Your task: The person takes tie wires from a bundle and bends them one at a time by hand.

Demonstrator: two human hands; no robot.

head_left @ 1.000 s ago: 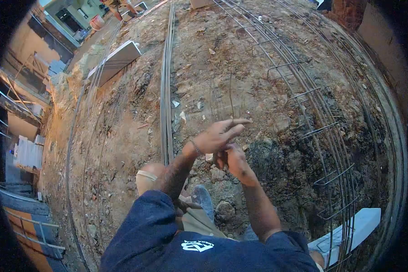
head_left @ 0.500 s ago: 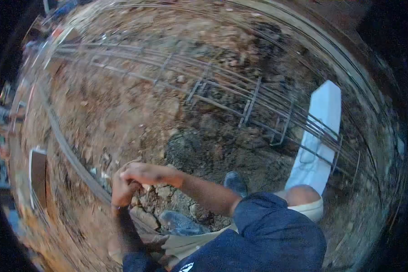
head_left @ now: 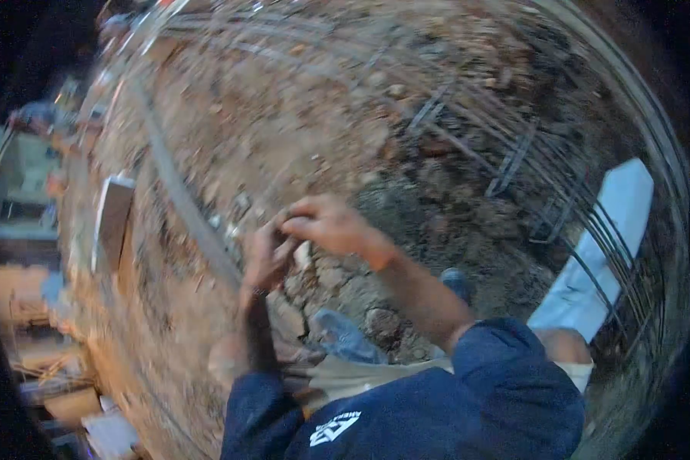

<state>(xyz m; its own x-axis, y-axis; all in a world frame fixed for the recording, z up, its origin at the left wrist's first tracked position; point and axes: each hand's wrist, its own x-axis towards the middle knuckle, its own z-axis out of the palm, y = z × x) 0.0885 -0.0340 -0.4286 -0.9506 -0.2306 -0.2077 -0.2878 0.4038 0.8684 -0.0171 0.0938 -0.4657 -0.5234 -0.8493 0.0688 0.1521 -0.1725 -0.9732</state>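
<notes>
My left hand (head_left: 267, 257) and my right hand (head_left: 330, 225) meet in front of my body, above rubble and soil. The right hand's fingers lie against the fingertips of the left. Both hands have curled fingers. Whether anything small is between them is hidden by the fingers and blur. Below the hands are my boots, one (head_left: 348, 337) on broken stones. A long bundle of thin bars (head_left: 178, 192) lies on the ground just beyond the left hand.
A rebar cage with stirrups (head_left: 514, 157) runs across the upper right. Its near end crosses a long white block (head_left: 596, 257) beside my knee. Another pale-edged block (head_left: 113, 222) stands at the left.
The view has swung right, then partly back left. My hands have stayed together; the left hand's stretched fingers are now curled, and the right hand lies against them.
</notes>
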